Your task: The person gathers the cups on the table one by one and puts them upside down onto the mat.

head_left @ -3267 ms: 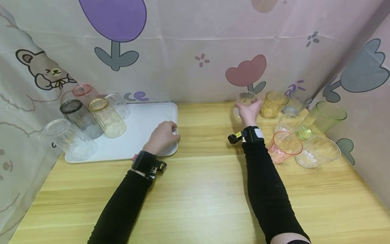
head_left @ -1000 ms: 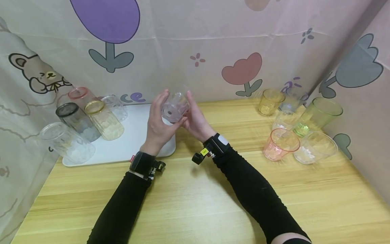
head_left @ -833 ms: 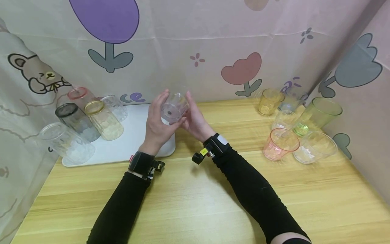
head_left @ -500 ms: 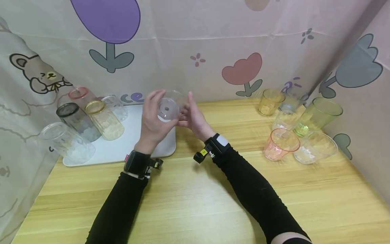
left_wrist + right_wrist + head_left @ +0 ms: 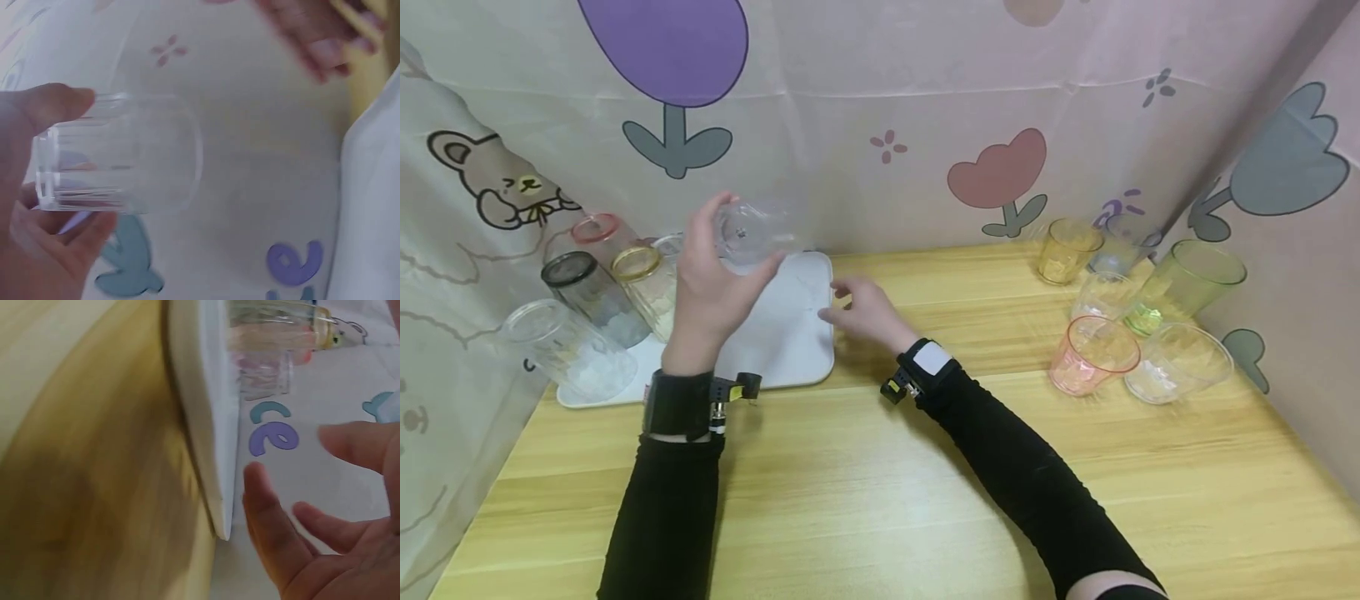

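Observation:
My left hand (image 5: 703, 292) grips a clear drinking glass (image 5: 756, 229) near its base, thumb on one side and fingers on the other. The glass lies tipped nearly sideways over the white tray (image 5: 782, 333), its mouth toward the right; the left wrist view shows its ribbed lower wall (image 5: 87, 165). Beside the tray's right edge, my right hand (image 5: 871, 315) is empty, with fingers loosely bent and spread from the thumb. Upside-down glasses stand on the tray's left part: clear (image 5: 568, 350), dark grey (image 5: 598, 300), yellow (image 5: 651, 287) and red-rimmed (image 5: 604, 233). My left hand partly covers another clear one.
On the table's right side stand several upright glasses, among them a yellow glass (image 5: 1069, 252), a green glass (image 5: 1183, 283), a pink glass (image 5: 1093, 357) and a wide clear glass (image 5: 1176, 367). A printed curtain (image 5: 850, 183) hangs close behind the table.
My right hand fetched the clear glass from the right side; both hands then held and turned it. Now the left hand has carried it left over the tray, and the right has let go.

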A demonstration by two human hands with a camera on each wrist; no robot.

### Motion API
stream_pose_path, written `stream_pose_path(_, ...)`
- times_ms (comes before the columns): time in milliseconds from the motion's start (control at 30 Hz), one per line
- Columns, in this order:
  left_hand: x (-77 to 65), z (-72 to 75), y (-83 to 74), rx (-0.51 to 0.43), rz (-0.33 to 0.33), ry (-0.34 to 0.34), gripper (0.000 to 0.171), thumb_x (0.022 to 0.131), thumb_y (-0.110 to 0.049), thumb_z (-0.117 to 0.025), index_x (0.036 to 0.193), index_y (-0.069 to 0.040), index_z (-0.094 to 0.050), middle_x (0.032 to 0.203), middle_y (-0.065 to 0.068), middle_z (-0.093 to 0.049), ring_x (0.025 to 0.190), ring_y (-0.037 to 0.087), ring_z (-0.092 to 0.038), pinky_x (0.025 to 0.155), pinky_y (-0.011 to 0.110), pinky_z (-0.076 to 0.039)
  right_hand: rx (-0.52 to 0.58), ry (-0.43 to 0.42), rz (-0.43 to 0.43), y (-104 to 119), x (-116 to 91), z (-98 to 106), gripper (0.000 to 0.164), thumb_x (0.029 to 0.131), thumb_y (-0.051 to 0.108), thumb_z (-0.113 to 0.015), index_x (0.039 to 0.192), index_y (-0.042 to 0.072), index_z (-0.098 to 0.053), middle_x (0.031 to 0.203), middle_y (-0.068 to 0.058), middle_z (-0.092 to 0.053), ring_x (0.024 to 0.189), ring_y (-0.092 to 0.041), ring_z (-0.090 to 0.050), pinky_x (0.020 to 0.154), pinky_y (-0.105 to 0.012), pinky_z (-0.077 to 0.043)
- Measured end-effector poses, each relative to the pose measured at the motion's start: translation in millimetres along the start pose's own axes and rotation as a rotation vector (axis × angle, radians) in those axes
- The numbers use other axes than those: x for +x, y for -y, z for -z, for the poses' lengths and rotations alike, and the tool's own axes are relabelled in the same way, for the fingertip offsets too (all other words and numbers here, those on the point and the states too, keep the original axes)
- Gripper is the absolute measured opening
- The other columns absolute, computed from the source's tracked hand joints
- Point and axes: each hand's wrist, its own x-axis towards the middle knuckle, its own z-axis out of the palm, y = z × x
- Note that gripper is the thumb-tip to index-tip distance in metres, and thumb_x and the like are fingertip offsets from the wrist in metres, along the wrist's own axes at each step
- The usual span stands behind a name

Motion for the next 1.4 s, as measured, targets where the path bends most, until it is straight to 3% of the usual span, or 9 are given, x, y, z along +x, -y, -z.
stream_pose_path(200, 2.8, 33.2, 1.7, 0.039, 0.239, 0.118, 0.085, 0.082, -0.042, -0.076, 0.151, -0.024, -0.031, 0.150, 0.010, -0.045, 0.134, 0.031, -0.046, 0.110, 0.056, -0.040, -0.125, 0.059, -0.044, -1.9, -2.0, -6.2, 0.070, 0.085, 0.021, -0.075, 0.143, -0.001, -0.044, 0.136, -0.020, -0.055, 0.113, -0.029, -0.062, 0.097, -0.035, -0.055)
stream_pose_path(300, 2.2, 47.5, 4.5, 0.065, 0.312, 0.148, 0.083, 0.081, -0.052, -0.073, 0.151, -0.031, -0.034, 0.149, 0.009, -0.046, 0.129, 0.031, -0.049, 0.104, 0.055, -0.043, -0.194, 0.083, -0.041, -1.0, -2.3, -9.4, 0.071, 0.083, 0.021, -0.076, 0.143, -0.002, -0.045, 0.132, -0.019, -0.056, 0.110, -0.027, -0.061, 0.097, -0.034, -0.054)
stream_pose_path(467, 1.3, 63.5, 13.1, 0.151, 0.323, 0.189, 0.077, 0.082, -0.053, -0.072, 0.148, -0.027, -0.042, 0.146, 0.010, -0.050, 0.121, 0.031, -0.053, 0.096, 0.053, -0.046, -0.279, 0.087, -0.045, -1.8, -2.5, -13.4, 0.072, 0.082, 0.021, -0.078, 0.143, 0.000, -0.046, 0.130, -0.017, -0.057, 0.109, -0.025, -0.057, 0.102, -0.036, -0.051)
stream_pose_path(600, 0.5, 73.2, 19.4, 0.197, 0.368, 0.296, 0.081, 0.084, -0.053, -0.069, 0.150, -0.020, -0.038, 0.155, 0.011, -0.040, 0.137, 0.037, -0.041, 0.105, 0.065, -0.037, -0.286, 0.094, -0.050, -4.2, -2.3, -14.8, 0.073, 0.082, 0.020, -0.078, 0.144, 0.000, -0.045, 0.139, -0.020, -0.053, 0.120, -0.028, -0.054, 0.111, -0.039, -0.045)
stream_pose_path(733, 0.4, 78.6, 25.1, 0.241, 0.395, 0.413, 0.083, 0.084, -0.053, -0.068, 0.152, -0.019, -0.035, 0.158, 0.015, -0.035, 0.142, 0.042, -0.035, 0.105, 0.070, -0.033, -0.291, 0.106, -0.045, -5.3, -1.9, -15.8, 0.072, 0.083, 0.020, -0.077, 0.143, -0.001, -0.045, 0.143, -0.021, -0.051, 0.127, -0.030, -0.052, 0.115, -0.041, -0.041)
stream_pose_path(1100, -1.9, 87.2, 41.3, 0.341, 0.354, 0.616, 0.070, 0.085, -0.029, -0.072, 0.146, -0.009, -0.044, 0.154, 0.028, -0.033, 0.138, 0.051, -0.032, 0.102, 0.070, -0.034, -0.306, 0.125, -0.039, -5.2, -2.4, -16.9, 0.067, 0.084, 0.019, -0.076, 0.142, 0.000, -0.048, 0.139, -0.019, -0.055, 0.124, -0.029, -0.054, 0.113, -0.041, -0.043)
stream_pose_path(1233, -3.8, 91.2, 46.2, 0.379, 0.400, 0.684, 0.067, 0.084, -0.028, -0.070, 0.143, -0.009, -0.045, 0.146, 0.029, -0.043, 0.117, 0.047, -0.046, 0.080, 0.056, -0.048, -0.301, 0.130, -0.030, -5.2, -2.7, -16.6, 0.066, 0.084, 0.018, -0.076, 0.141, 0.000, -0.049, 0.139, -0.019, -0.056, 0.119, -0.027, -0.055, 0.112, -0.041, -0.044)
stream_pose_path(1333, -6.1, 93.4, 49.9, 0.401, 0.443, 0.723, 0.063, 0.083, -0.028, -0.070, 0.139, -0.009, -0.048, 0.130, 0.028, -0.054, 0.097, 0.039, -0.050, 0.063, 0.037, -0.045, -0.308, 0.132, -0.026, -5.0, -2.9, -16.0, 0.066, 0.084, 0.019, -0.075, 0.142, 0.000, -0.049, 0.138, -0.019, -0.056, 0.117, -0.026, -0.055, 0.110, -0.040, -0.045)
stream_pose_path(1400, -7.6, 93.9, 52.8, 0.409, 0.468, 0.743, 0.062, 0.082, -0.028, -0.070, 0.137, -0.008, -0.049, 0.123, 0.027, -0.056, 0.094, 0.037, -0.050, 0.061, 0.033, -0.042, -0.312, 0.133, -0.026, -5.0, -3.0, -15.6, 0.066, 0.084, 0.019, -0.075, 0.142, 0.000, -0.048, 0.137, -0.019, -0.056, 0.118, -0.026, -0.055, 0.110, -0.040, -0.045)
